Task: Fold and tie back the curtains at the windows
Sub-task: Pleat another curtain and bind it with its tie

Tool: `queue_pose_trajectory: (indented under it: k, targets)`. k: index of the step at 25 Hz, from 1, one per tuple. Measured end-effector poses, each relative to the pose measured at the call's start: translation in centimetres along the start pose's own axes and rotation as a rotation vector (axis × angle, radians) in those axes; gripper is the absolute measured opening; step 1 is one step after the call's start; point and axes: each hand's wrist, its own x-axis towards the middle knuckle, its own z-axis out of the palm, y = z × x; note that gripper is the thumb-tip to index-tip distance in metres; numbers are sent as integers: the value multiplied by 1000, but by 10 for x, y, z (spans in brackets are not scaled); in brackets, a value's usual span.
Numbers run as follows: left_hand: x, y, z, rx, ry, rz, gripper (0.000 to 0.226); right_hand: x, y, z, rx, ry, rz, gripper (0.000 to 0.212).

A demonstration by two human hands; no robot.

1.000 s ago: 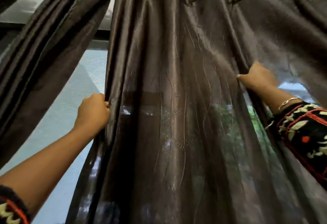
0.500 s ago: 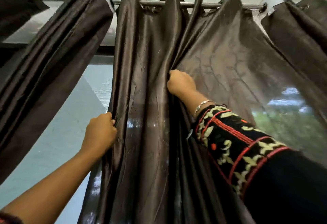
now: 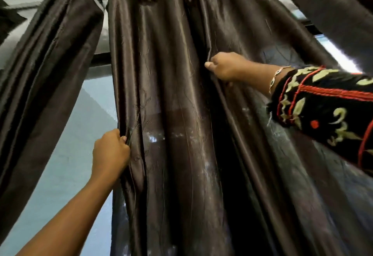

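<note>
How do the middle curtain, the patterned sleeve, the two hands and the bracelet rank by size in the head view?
1. middle curtain
2. patterned sleeve, enlarged by nearness to the camera
3. left hand and right hand, about alike, not ranked
4. bracelet

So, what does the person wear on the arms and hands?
The right hand has a thin silver-coloured bracelet at the wrist, then a black sleeve embroidered with red lines and pale yellow-green leaf shapes. The left hand wears nothing visible, and its forearm has no sleeve in view.
</note>
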Motion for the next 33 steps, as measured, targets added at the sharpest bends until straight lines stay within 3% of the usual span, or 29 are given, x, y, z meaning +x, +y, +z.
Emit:
queue_pose_trajectory:
  k: [7,10,12,15,17,28,33]
  targets:
    - [1,-5,-2,-10,10,-10,25,-22,90,-41,-316,451,211,31]
    - [2,-6,-4,-5,21,-11,22,-36,130,-59,-357,387,466,59]
    - [4,-7,-4,22,22,-20,16,-44,145,-65,-293,263,535,59]
    - [5,-9,1,47,10,-32,16,-50,139,-55,-308,286,377,28]
    - [4,-8,1,23,6,-43,16,-48,122,-41,-327,294,275,21]
    - [2,-18,-9,-47,-22,-32,20,-11,-13,25,-51,133,34,34]
    - [1,-10,-12,-82,-27,26,19,-3,-59,30,122,123,-72,22]
